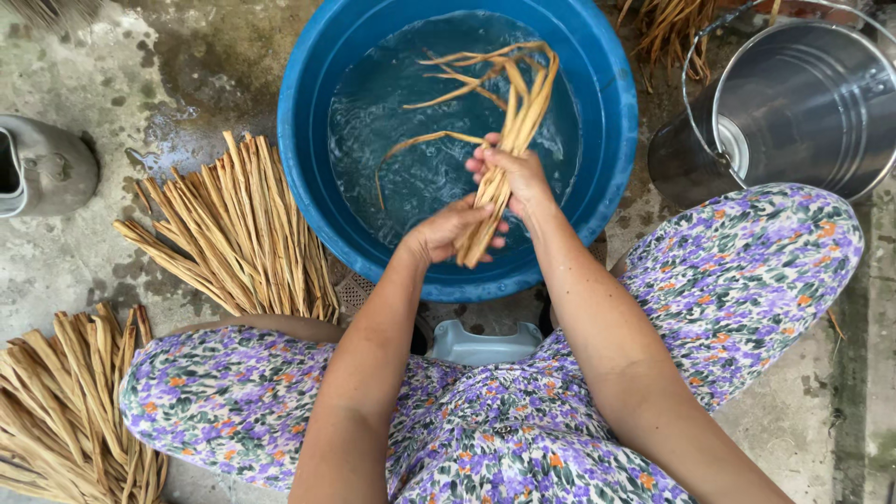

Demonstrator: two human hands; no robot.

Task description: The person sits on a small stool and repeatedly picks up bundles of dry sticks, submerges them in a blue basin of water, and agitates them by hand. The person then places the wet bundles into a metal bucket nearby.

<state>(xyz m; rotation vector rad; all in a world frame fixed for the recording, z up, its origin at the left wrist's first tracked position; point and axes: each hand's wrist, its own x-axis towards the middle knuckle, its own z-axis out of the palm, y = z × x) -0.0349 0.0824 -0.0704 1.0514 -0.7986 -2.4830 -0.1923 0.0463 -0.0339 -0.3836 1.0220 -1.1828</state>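
You sit low over a blue basin (611, 112) part-filled with water, your knees in purple floral cloth spread either side of it; both your hands meet above the near rim, wrapped around one bundle of tan strips (509, 140). Your left hand (446, 231) curls closed around the bundle's lower end, just above the basin's near wall; your right hand (515, 175) grips the same bundle a little higher, fingers folded tight over it. The strips fan upward from your hands across the water; a few loose ones curl off to the left, and their tips seem to touch the surface, though the ripples make that hard to judge. On the wet concrete to your left lies a spread pile of strips (233, 229), just beside the basin; a second pile (56, 401) rests by your left knee. A metal bucket (803, 103) stands at upper right, near the basin; a grey can (47, 168) sits at far left.
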